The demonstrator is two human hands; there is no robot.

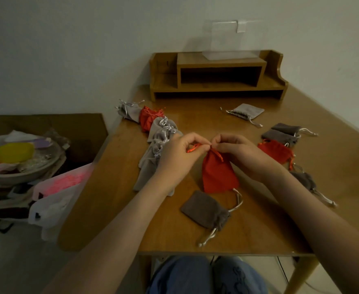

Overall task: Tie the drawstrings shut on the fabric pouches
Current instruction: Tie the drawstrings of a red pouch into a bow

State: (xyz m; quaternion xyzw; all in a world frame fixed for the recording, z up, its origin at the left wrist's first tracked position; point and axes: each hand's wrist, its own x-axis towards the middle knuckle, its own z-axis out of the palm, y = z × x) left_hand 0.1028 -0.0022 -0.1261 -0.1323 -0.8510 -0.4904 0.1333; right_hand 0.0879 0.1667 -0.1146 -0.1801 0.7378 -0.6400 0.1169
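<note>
Bare tabletop [195, 120] before shelf [216, 87]; left pouch pile [155, 132], perhaps overlapped; right pouch cluster [280, 136].

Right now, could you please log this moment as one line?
left hand: pinches drawstring | right hand: pinches drawstring | red pouch: neck cinched

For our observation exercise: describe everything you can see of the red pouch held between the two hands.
The red pouch is a small bag of matt red fabric, neck gathered tight at the top, body widening toward the person. A matching red drawstring comes out of the neck: the left hand pinches a loop of it, the right hand pinches the pouch at its neck. It is over the wooden table, its lower edge close to the pale cord of a brown pouch.
</note>
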